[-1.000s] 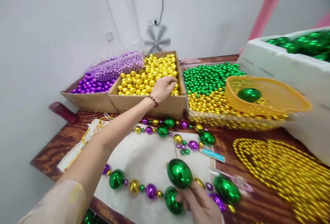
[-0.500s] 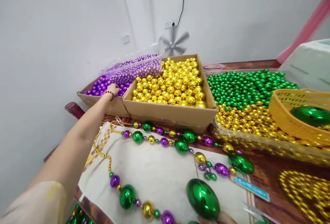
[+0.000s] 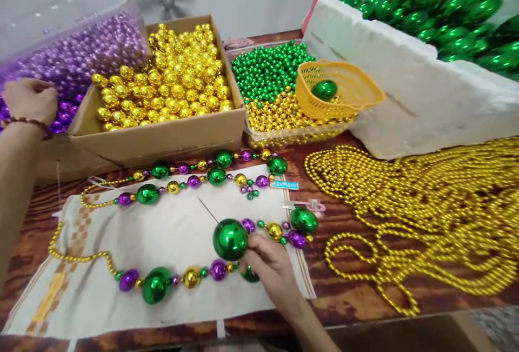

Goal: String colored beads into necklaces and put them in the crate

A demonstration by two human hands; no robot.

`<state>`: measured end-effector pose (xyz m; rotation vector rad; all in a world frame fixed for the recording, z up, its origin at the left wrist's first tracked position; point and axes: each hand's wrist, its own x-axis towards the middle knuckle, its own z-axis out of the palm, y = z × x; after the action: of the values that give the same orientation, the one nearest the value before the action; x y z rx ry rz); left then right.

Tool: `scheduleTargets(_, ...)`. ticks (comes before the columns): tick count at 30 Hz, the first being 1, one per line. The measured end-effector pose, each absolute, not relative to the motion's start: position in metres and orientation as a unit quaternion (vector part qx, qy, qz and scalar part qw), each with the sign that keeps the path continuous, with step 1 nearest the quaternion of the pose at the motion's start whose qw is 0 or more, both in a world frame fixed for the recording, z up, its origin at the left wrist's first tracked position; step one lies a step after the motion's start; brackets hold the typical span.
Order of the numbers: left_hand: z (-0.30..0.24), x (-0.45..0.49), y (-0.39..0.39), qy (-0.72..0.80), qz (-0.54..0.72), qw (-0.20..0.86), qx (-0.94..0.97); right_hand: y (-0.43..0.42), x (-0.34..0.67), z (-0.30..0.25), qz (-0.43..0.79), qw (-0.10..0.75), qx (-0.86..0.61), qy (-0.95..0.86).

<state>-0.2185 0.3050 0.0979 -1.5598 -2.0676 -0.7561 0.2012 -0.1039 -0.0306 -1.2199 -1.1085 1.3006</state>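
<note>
Open cloth [image 3: 162, 225] between bead strands [image 3: 156, 285], right hand [image 3: 265, 263] pinching green bead [image 3: 230, 239], left hand [image 3: 30, 102], grip unclear, shifted from gold beads [image 3: 162, 92] to purple beads [image 3: 68, 114]

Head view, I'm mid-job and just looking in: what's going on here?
The person's right hand holds a large green bead above the white cloth, with a thin needle jutting from its upper left. The left hand is curled at the purple beads; whether it holds any can't be told. A lower beaded strand lies on the cloth, and gold bead strands are piled on the table to the right.
</note>
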Motion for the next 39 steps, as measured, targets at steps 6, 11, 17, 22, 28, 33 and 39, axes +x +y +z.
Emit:
scheduleTargets(6,0.086,-0.110,0.218,-0.544,-0.429,0.281,-0.664,-0.110,0.209,-0.033,0.538,0.505,-0.484,-0.470)
scheduleTargets(11,-0.004,0.037,0.086,-0.310,-0.172,-0.167,-0.920,-0.112,0.208,-0.036,0.551,0.504,-0.484,-0.456)
scheduleTargets(17,-0.071,0.095,0.048,-0.282,-0.088,-0.140,-0.945,-0.120,0.213,-0.036,0.542,0.517,-0.482,-0.454)
scheduleTargets(22,-0.082,0.092,0.049,-0.328,-0.099,-0.146,-0.928,-0.120,0.215,-0.039,0.546,0.527,-0.477,-0.445)
scheduleTargets(28,-0.076,0.079,0.040,-0.396,-0.257,-0.336,-0.815,-0.116,0.218,-0.041,0.517,0.539,-0.523,-0.410)
scheduleTargets(33,-0.027,0.043,0.045,-0.429,-0.346,-0.678,-0.487,-0.108,0.218,-0.043,0.508,0.552,-0.544,-0.375)
scheduleTargets(39,0.012,0.013,0.029,-0.367,-0.399,-0.790,-0.284,-0.108,0.211,-0.036,0.491,0.502,-0.556,-0.444)
